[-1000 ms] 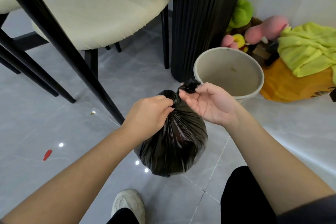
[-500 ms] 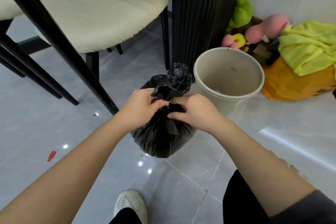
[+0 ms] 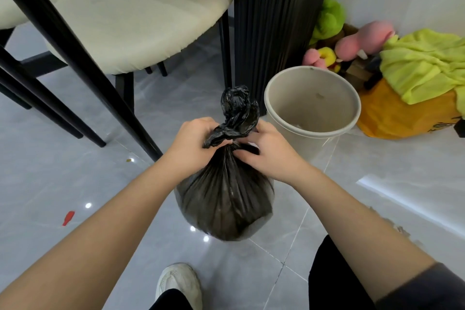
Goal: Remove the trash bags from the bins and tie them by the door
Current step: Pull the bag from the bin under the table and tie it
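A full black trash bag (image 3: 224,199) hangs above the grey tiled floor in front of me. Its gathered neck is twisted and stands up in a crumpled tail between my hands. My left hand (image 3: 192,143) grips the neck from the left. My right hand (image 3: 266,151) pinches the neck from the right, fingers closed on the plastic. Just behind and to the right stands a round beige bin (image 3: 273,98) without a bag in it; a few scraps lie at its bottom.
A black fluted column (image 3: 276,20) rises behind the bin. Cream chairs (image 3: 141,20) with black legs fill the left. Plush toys (image 3: 352,40), a yellow-green cloth (image 3: 422,63) and an orange bag (image 3: 392,116) sit against the wall. A small red object (image 3: 68,218) lies on the floor.
The twisted tail of the bag now stands taller between my hands. Both hands have closed in on the neck, and the bag hangs a little lower in view.
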The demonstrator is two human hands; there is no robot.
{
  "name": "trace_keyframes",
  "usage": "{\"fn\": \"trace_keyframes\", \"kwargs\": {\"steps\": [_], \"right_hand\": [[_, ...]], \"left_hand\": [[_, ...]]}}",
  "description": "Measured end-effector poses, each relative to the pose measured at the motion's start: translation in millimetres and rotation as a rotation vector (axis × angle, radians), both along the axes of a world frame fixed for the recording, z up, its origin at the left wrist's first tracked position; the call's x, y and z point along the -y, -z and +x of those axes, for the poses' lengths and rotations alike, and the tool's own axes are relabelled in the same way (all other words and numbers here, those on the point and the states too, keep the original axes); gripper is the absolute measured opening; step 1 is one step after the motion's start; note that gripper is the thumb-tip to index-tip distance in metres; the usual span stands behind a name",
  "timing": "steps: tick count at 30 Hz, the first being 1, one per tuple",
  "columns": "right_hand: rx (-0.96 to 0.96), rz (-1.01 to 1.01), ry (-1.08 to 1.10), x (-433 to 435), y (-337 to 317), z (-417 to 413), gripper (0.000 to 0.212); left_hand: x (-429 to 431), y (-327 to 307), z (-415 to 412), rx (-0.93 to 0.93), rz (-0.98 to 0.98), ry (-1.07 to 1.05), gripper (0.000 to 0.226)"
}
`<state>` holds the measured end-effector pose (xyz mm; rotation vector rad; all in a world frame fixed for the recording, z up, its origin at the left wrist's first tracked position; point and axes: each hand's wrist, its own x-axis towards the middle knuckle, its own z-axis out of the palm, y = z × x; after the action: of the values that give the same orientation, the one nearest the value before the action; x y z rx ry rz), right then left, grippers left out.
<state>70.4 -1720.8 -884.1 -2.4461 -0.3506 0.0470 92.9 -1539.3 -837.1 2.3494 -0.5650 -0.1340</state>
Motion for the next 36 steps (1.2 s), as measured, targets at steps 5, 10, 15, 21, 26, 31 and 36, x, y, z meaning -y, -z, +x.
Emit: {"fn": "trace_keyframes", "kwargs": {"steps": [5,10,15,21,26,31,36], "right_hand": [[-0.095,0.124,0.052,-0.4,-2.8,-1.4,0.019],[-0.121,0.068,0.019,-6.1,-6.8,-4.0,0.016],[0.012,-0.099,-0.022,-2.4,-9.4,-5.0,0.019],[-0.123,0.197,-0.010,-11.7,-5.7,-11.0,0.023],[-0.139,0.151,-0.031,-10.2,-7.4,-7.2,0.022],[0.024,0.021,-0.054,-8.6,-2.7,-5.6,0.028],[0.019,0.039,0.017,-3.7,-7.5,-5.2,0.030]], "left_hand": [[-5.7,2.4,-0.3,0.076,0.053,0.063,0.006],[-5.5,2.1,-2.8,0.055,0.005,0.052,0.024],[-9.4,1.8,-2.2,-0.061,-0.094,-0.066,0.025],[-8.2,-1.9,-3.5,-0.033,-0.057,-0.088,0.021],[-9.2,-1.6,-4.8,-0.030,-0.014,-0.062,0.024],[-9.3,-2.5,-6.3,-0.092,-0.010,-0.103,0.025],[-1.4,-9.5,-1.8,-0.280,-0.084,-0.210,0.013]]}}
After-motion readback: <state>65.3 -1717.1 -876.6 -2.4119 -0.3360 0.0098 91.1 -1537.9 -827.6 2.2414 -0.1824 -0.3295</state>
